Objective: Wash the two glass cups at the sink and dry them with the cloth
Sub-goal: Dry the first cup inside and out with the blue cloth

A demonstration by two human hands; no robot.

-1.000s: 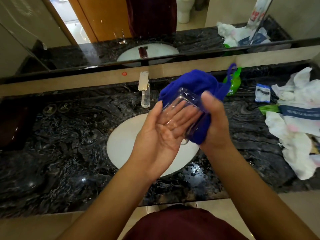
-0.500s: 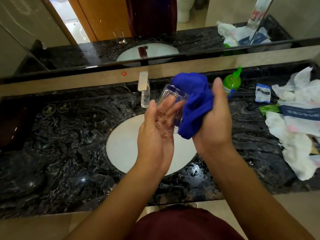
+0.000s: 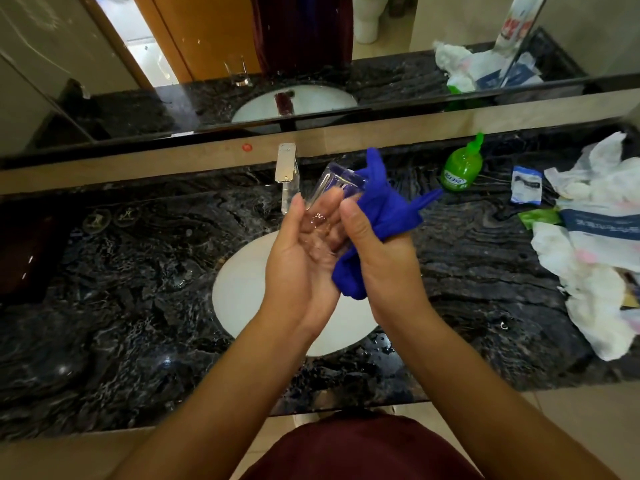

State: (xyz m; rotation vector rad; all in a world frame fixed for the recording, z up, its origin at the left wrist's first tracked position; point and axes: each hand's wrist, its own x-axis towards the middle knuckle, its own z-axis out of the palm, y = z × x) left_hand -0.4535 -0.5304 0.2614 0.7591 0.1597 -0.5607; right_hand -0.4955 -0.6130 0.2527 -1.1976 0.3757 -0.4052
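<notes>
Nearest the camera I see a dark red garment at the bottom edge, both bare forearms reaching forward over the black marble counter.

Left hand: palm up, fingers curled around the glass cup, cradling it from below. Cup is clear and lies tilted, one end angled up and away toward the tap; I see the fingers through its wall, with small wet glints on the glass.

Right hand: clenched on the blue cloth, thumb up against the cup's side. Cloth is bunched, wrapped against the cup's right side; one fold sticks up past the far end of the cup, another tail hangs below the fist.

All of this is held above the white oval sink. Water drops lie on the counter by the basin's near rim.

Beyond: chrome tap. Farther right, a green bottle and crumpled white bags. In the mirror, a second glass's reflection.
</notes>
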